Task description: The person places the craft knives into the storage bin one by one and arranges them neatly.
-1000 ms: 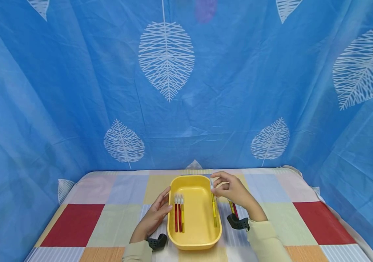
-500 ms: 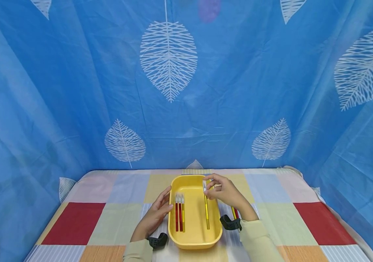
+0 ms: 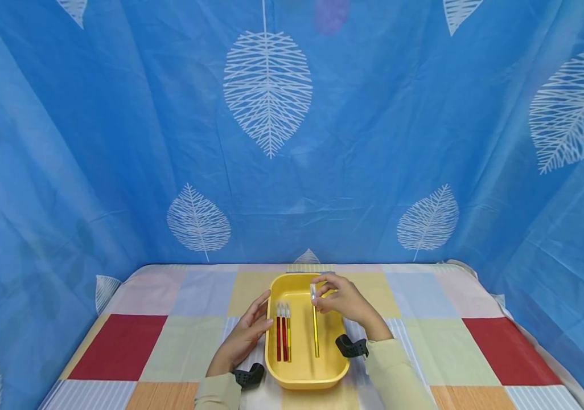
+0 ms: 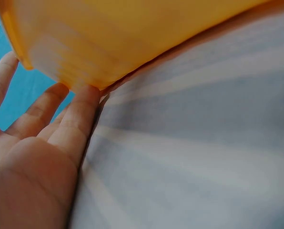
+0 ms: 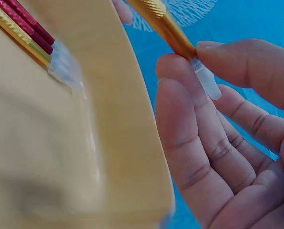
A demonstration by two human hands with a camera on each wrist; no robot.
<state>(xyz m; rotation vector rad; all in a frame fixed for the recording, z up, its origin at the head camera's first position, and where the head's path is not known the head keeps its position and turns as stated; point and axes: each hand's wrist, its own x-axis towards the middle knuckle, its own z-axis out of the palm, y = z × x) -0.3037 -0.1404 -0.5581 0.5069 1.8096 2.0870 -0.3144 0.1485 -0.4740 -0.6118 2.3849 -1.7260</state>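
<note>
A yellow plastic tray (image 3: 307, 380) stands on the cloth in the head view. Along its left side lie two red craft knives (image 3: 282, 339) and one gold craft knife (image 3: 289, 341), side by side, with clear caps at the far end. Thumb and fingertips of my right hand (image 3: 342, 299) pinch another gold craft knife (image 3: 315, 330) near its capped end, its handle pointing back over the tray. The right wrist view shows its translucent cap (image 5: 208, 83) between the fingers. My left hand (image 3: 246, 333) touches the tray's left side, with fairly straight fingers (image 4: 77, 124) against the outer wall.
A patchwork tablecloth (image 3: 179, 347) covers the table. Blue curtain (image 3: 343, 188) with white leaf prints hangs behind and at both sides. Black wrist mounts (image 3: 352, 346) sit on both wrists, the right one close over the tray's right rim.
My right hand has carried the gold craft knife leftward, from the tray's right rim to over its middle. Knives seen right of the tray earlier are now hidden by the arm. The left hand stays.
</note>
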